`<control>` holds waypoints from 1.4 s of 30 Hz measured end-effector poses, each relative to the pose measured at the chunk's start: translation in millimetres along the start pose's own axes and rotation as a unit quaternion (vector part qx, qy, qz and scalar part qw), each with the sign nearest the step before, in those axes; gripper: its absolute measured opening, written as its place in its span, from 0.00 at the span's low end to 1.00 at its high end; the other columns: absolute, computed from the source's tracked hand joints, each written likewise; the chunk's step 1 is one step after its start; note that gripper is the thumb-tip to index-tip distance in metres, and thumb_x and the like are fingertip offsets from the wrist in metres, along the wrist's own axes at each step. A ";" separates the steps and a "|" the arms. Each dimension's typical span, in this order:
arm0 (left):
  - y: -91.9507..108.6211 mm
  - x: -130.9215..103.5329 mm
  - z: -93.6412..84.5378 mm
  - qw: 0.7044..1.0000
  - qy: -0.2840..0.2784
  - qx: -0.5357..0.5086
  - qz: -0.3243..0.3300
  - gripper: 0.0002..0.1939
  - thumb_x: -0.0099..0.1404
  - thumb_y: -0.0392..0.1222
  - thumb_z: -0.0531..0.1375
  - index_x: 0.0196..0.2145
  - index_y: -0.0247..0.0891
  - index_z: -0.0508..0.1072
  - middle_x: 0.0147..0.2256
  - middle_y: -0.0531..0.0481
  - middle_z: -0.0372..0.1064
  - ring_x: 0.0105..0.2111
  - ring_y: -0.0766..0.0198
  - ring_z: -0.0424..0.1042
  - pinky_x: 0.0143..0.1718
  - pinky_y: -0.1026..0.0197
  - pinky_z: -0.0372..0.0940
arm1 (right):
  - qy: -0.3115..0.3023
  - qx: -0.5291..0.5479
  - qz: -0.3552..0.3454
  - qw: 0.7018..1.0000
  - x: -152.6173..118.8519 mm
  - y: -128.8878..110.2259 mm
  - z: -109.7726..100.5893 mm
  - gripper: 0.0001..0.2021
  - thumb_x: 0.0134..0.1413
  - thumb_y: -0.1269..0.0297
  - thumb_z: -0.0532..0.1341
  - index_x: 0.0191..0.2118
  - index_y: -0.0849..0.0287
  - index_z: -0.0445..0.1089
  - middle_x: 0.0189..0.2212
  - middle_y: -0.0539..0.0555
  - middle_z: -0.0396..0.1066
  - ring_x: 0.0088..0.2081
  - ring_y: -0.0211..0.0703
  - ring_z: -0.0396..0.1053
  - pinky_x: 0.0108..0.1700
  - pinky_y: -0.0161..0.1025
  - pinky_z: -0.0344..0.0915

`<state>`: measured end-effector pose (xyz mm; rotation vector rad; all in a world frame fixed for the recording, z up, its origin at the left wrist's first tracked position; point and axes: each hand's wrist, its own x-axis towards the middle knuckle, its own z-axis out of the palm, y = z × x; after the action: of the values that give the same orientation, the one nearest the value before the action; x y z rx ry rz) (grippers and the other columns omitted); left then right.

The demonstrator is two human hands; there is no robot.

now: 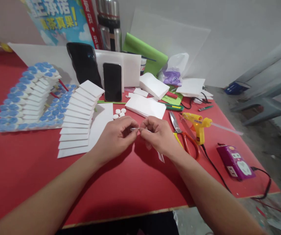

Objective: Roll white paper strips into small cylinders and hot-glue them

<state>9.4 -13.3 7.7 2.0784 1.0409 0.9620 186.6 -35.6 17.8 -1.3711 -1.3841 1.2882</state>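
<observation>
Both hands meet over the middle of the red table (121, 189). My left hand (121, 132) pinches one end of a small, thin white piece (134, 129). Against its other end, the fingertips of my right hand (156, 132) are closed, and a white paper strip (160, 157) hangs below that hand. What exactly the small piece is cannot be made out. Just behind my left hand lie several white round rolls (119, 113). A stepped row of white cards (75, 122) stands left of it. Scissors with orange and yellow handles (185, 140) lie right of my right hand.
A yellow glue gun (198, 125) and a purple power box (236, 163) with cables are at the right. White paper stacks (145, 106), a green cutter (174, 107) and two phones (112, 81) (84, 63) sit behind. A blue-and-white model (27, 104) stands far left.
</observation>
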 end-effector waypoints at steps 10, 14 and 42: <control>-6.1 -3.1 6.5 0.994 0.085 0.060 0.019 0.05 0.68 0.35 0.60 0.33 0.37 0.74 0.28 0.53 0.70 0.28 0.65 0.67 0.31 0.61 0.61 | -0.011 0.067 0.012 0.998 2.5 0.6 -0.9 0.06 0.56 0.66 0.64 0.30 0.58 0.68 0.19 0.46 0.73 0.19 0.38 0.73 0.23 0.33 0.69; -7.9 -6.1 9.1 0.986 0.090 0.112 0.086 0.08 0.72 0.35 0.58 0.33 0.37 0.72 0.30 0.51 0.70 0.30 0.63 0.68 0.34 0.59 0.62 | -0.003 0.072 0.009 0.997 1.7 -0.1 1.6 0.06 0.53 0.66 0.66 0.28 0.59 0.70 0.20 0.48 0.74 0.19 0.35 0.69 0.21 0.31 0.62; 8.1 -4.8 13.6 0.970 0.092 -0.201 -0.099 0.05 0.69 0.43 0.65 0.37 0.39 0.78 0.29 0.51 0.74 0.29 0.64 0.73 0.34 0.60 0.70 | 0.045 0.051 -0.076 0.995 1.8 0.8 0.7 0.06 0.57 0.65 0.64 0.31 0.57 0.68 0.22 0.46 0.70 0.22 0.34 0.65 0.26 0.34 0.63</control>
<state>21.6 -24.0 4.9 1.5491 1.0218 1.1683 185.9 -34.0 16.6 -1.2161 -1.3172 1.1663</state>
